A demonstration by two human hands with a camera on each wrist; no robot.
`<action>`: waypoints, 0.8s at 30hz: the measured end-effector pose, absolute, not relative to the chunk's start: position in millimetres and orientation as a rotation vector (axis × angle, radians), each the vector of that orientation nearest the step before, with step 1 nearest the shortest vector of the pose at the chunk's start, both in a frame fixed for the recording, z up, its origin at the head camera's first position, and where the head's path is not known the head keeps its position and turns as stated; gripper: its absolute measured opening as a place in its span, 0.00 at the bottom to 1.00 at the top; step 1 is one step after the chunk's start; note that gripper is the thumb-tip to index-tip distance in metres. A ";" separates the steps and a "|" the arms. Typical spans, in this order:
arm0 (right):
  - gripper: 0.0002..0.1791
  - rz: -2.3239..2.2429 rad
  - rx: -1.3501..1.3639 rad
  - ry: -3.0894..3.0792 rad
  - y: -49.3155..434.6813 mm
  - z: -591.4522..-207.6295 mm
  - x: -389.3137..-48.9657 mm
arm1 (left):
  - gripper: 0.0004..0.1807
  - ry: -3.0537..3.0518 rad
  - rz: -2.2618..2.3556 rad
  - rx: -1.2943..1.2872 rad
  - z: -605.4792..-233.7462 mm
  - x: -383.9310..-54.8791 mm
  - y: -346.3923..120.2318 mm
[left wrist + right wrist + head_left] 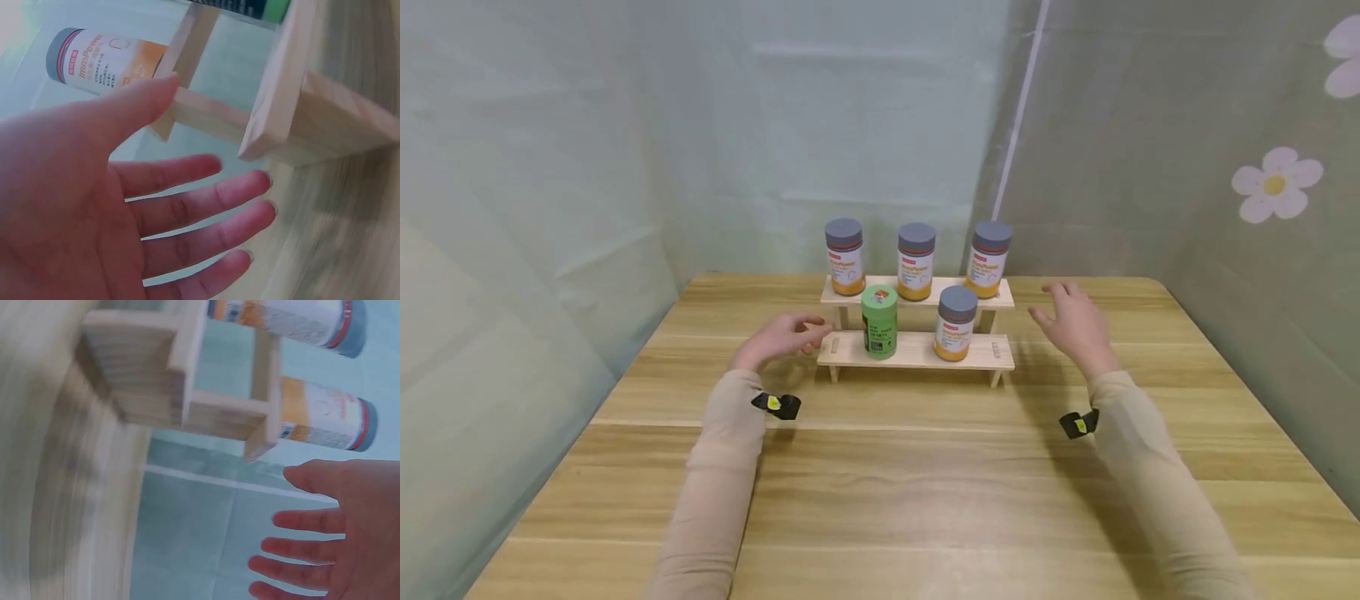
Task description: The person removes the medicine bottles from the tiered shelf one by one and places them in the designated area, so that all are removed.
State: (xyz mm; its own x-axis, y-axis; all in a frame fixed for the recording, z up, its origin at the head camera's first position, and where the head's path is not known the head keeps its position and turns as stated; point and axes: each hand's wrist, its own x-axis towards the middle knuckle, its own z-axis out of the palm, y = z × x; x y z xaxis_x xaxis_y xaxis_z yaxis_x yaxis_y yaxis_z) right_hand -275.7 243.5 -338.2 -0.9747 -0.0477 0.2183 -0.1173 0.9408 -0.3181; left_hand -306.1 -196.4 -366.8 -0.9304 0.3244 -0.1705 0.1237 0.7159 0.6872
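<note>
Here are both hands, empty and loosely spread: the left hand [781, 337] at nine o'clock of the two-tier wooden stand [913, 348], its fingertips right beside the lower shelf's end, contact impossible to call; the right hand [1077, 325] out at three o'clock, clear of the wood, thumb apart from the fingers. It looks like a moment between grips, the stand bracketed with nothing held; any grip from here would call for the fingers to close in, gently, with five upright containers aboard. Going by the stand's dial, the lower shelf carries a green-lidded jar [880, 323] at eight o'clock, its pale-green label printed too small to read, and a grey-capped bottle [953, 337] at four. Up top, three more grey caps: the left bottle [846, 262] at ten, the middle bottle [915, 271] at twelve, the right bottle [987, 265] at two. The left wrist view gives us the orange lettering on that ten-o'clock one, "ImmPower", under a red logo box I can't read. Beneath it all, the wood-grain counter [865, 483].
</note>
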 end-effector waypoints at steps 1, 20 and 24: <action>0.28 0.500 0.126 -2.880 242.4 -337.4 -273.9 | 0.32 2.628 1.049 0.360 -367.8 -306.0 -195.9; 0.22 1.074 0.272 -2.725 214.7 -334.6 -273.6 | 0.29 2.514 1.204 0.328 -381.2 -312.5 -190.0; 0.22 1.131 0.280 -2.710 210.3 -334.4 -274.8 | 0.29 2.508 1.208 0.333 -381.4 -312.3 -190.2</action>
